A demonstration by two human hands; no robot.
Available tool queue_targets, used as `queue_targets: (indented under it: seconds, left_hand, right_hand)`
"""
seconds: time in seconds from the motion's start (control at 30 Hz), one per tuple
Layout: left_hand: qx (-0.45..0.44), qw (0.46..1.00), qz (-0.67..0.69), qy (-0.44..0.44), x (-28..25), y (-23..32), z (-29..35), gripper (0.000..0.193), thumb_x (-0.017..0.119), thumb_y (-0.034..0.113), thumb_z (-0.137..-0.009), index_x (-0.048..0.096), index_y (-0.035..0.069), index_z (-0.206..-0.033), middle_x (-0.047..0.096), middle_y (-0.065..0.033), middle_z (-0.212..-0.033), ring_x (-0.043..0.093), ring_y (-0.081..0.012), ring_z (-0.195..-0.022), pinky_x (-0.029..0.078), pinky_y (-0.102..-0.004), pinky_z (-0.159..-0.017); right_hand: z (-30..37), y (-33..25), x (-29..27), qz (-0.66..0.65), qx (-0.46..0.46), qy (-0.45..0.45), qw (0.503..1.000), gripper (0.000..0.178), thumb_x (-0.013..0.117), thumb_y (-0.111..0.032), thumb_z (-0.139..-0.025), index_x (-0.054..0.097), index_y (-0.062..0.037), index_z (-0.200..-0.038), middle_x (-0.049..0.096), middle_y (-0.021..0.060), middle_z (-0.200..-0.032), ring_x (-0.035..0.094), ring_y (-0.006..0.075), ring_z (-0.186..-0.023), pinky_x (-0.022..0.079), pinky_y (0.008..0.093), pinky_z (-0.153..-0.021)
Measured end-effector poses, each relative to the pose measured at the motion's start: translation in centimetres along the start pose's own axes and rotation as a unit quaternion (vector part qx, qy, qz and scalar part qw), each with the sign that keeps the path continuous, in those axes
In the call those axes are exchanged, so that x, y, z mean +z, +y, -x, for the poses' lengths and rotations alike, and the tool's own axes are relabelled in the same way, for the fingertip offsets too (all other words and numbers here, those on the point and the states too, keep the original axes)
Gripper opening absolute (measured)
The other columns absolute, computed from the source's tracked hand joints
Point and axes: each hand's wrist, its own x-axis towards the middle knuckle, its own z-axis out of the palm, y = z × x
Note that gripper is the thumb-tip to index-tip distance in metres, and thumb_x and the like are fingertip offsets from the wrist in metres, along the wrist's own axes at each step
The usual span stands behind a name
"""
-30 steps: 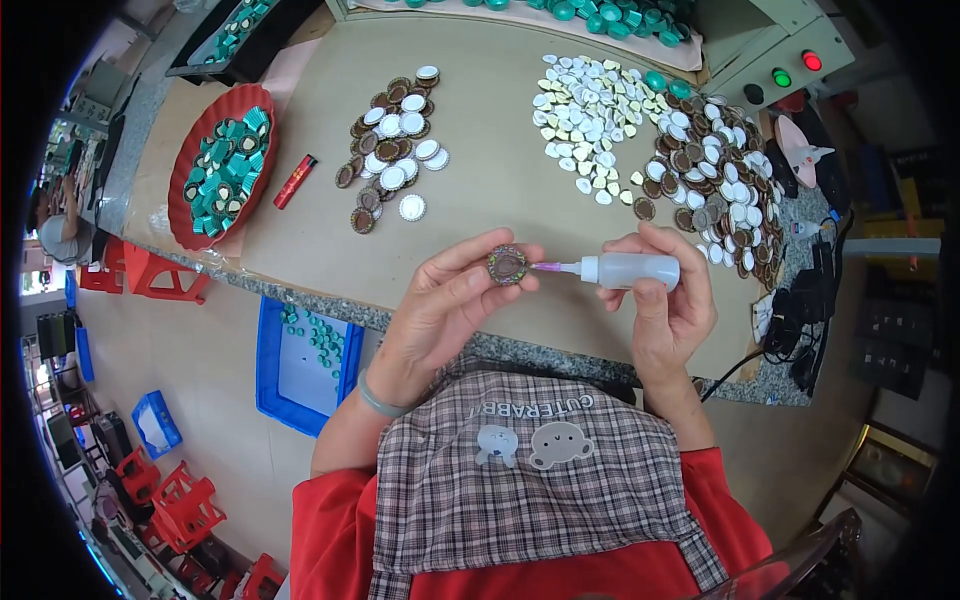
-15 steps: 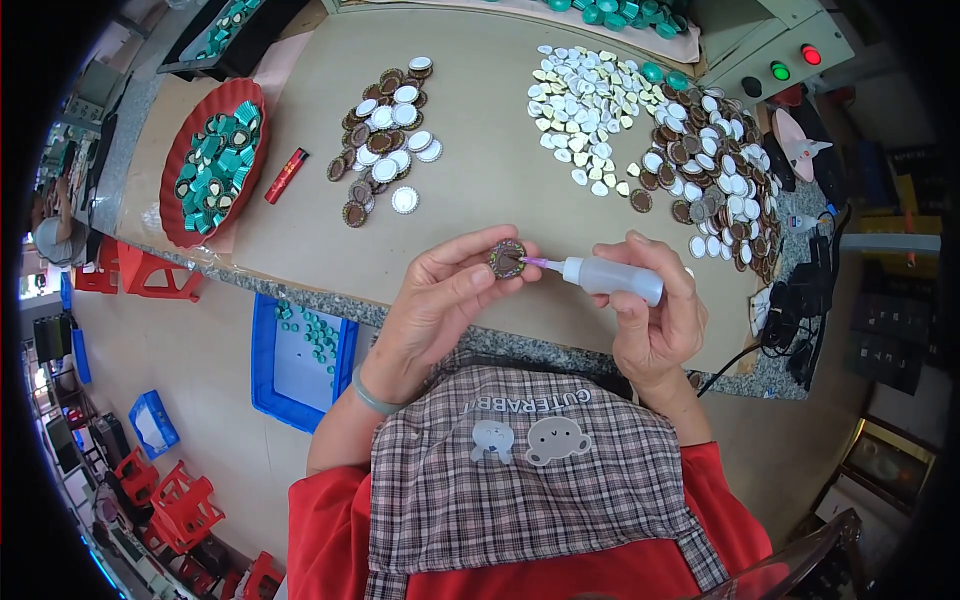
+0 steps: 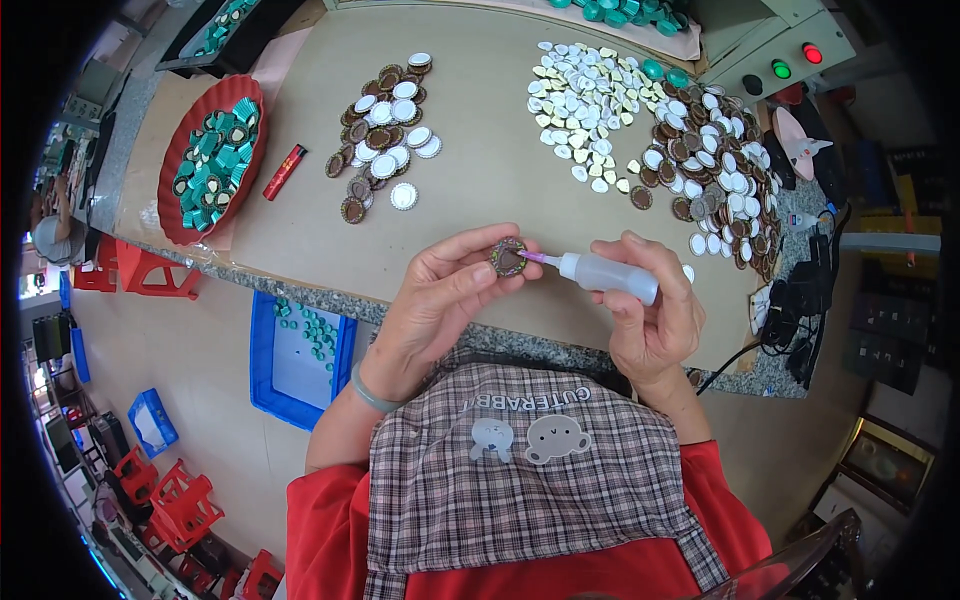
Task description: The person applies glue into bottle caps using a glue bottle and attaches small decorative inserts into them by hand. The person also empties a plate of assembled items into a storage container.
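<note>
Pinched between the thumb and fingers of my left hand is a brown round disc with a scalloped, patterned rim, its face turned up. My right hand grips a translucent squeeze bottle lying nearly level. Its thin purple nozzle points left, with the tip at the disc's face; whether it touches I cannot tell. Beyond my left hand lies a loose pile of brown and white scalloped discs. Past my right hand are small white and cream pieces and a bigger heap of brown and white discs.
A red fluted tray of green foil-like cups stands at the left, beside a red tube. A blue bin sits below the granite table edge. At the right are a control box with lit buttons and black cables.
The bottle has shifted slightly left, bringing its nozzle tip further over the disc's face. My left hand keeps its hold on the disc almost unmoved.
</note>
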Motion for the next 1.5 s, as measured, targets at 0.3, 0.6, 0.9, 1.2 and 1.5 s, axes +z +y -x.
queue_targets:
  seconds: [0.3, 0.6, 0.9, 1.2, 1.5]
  left_hand:
    - [0.009, 1.0, -0.004, 0.008, -0.2, 0.0, -0.1, 0.042, 0.064, 0.01, -0.087, 0.052, -0.004, -0.126, 0.058, -0.0229, -0.119, 0.062, -0.0281, -0.106, 0.051, -0.0342, -0.095]
    - [0.038, 0.996, -0.069, 0.029, -0.1, 0.3, -0.1, 0.04, 0.064, 0.007, -0.086, 0.055, -0.002, -0.124, 0.061, -0.02, -0.119, 0.061, -0.0263, -0.108, 0.048, -0.0358, -0.096]
    - [0.064, 0.995, -0.076, 0.027, -0.5, -0.1, 0.0, 0.04, 0.063, 0.006, -0.087, 0.055, -0.002, -0.125, 0.06, -0.0205, -0.121, 0.06, -0.0263, -0.109, 0.047, -0.0368, -0.098]
    - [0.01, 0.999, -0.03, 0.013, -0.6, -0.1, 0.0, 0.04, 0.062, 0.009, -0.089, 0.054, -0.003, -0.126, 0.059, -0.0224, -0.122, 0.06, -0.0274, -0.11, 0.049, -0.0352, -0.096]
    - [0.006, 1.0, 0.003, -0.003, -1.0, -0.3, -0.1, 0.04, 0.061, 0.009, -0.09, 0.053, -0.004, -0.126, 0.059, -0.0228, -0.12, 0.061, -0.029, -0.109, 0.049, -0.0355, -0.096]
  right_hand:
    - [-0.4, -0.1, -0.1, 0.081, -0.075, -0.004, 0.994, 0.044, 0.072, -0.018, -0.082, 0.055, 0.0041, -0.116, 0.068, 0.016, -0.095, 0.068, 0.0258, -0.078, 0.056, 0.0305, -0.062]
    - [-0.6, -0.3, -0.2, 0.14, -0.13, -0.019, 0.981, 0.046, 0.073, -0.021, -0.081, 0.055, 0.0012, -0.117, 0.068, 0.0142, -0.096, 0.068, 0.0255, -0.077, 0.056, 0.0308, -0.059]
    - [-0.6, -0.5, 0.0, 0.134, -0.134, -0.035, 0.981, 0.046, 0.072, -0.02, -0.081, 0.054, 0.0016, -0.117, 0.067, 0.0137, -0.096, 0.067, 0.0243, -0.075, 0.055, 0.0304, -0.058]
    - [-0.9, -0.6, 0.2, 0.099, -0.107, -0.027, 0.989, 0.043, 0.072, -0.019, -0.081, 0.056, 0.0029, -0.114, 0.068, 0.0142, -0.096, 0.067, 0.0247, -0.075, 0.055, 0.0301, -0.057]
    - [-0.4, -0.3, -0.6, 0.097, -0.093, -0.017, 0.991, 0.042, 0.074, -0.015, -0.081, 0.055, 0.002, -0.114, 0.067, 0.0163, -0.098, 0.068, 0.0253, -0.077, 0.056, 0.0299, -0.06]
